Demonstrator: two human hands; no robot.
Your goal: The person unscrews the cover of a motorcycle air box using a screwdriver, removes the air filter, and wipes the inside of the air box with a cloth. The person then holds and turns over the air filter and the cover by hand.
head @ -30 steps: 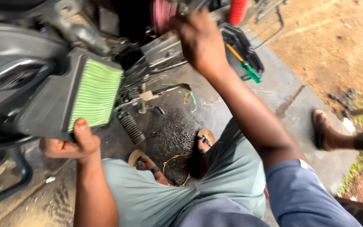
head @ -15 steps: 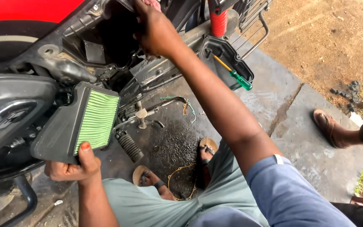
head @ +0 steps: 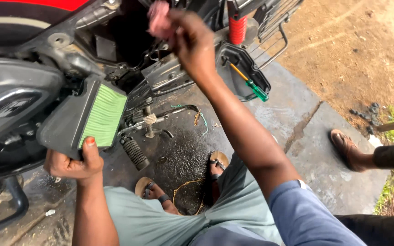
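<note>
Air filter held low, cloth raised high

The green pleated air filter (head: 85, 119), black-framed, is gripped at its six-o'clock corner by the left hand (head: 73, 163); a pink cloth (head: 158, 19) is clenched in the right hand (head: 191, 38) at twelve o'clock.

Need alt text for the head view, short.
A person squatting beside a motorcycle holds a green pleated air filter in the left hand while the right hand pushes a pink rag into the open engine bay. A green-handled screwdriver lies nearby.

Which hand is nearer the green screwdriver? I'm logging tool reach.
Right. The right hand, gripping a pink rag, is just up-left of the screwdriver; the left hand holds the air filter, far left.
</note>
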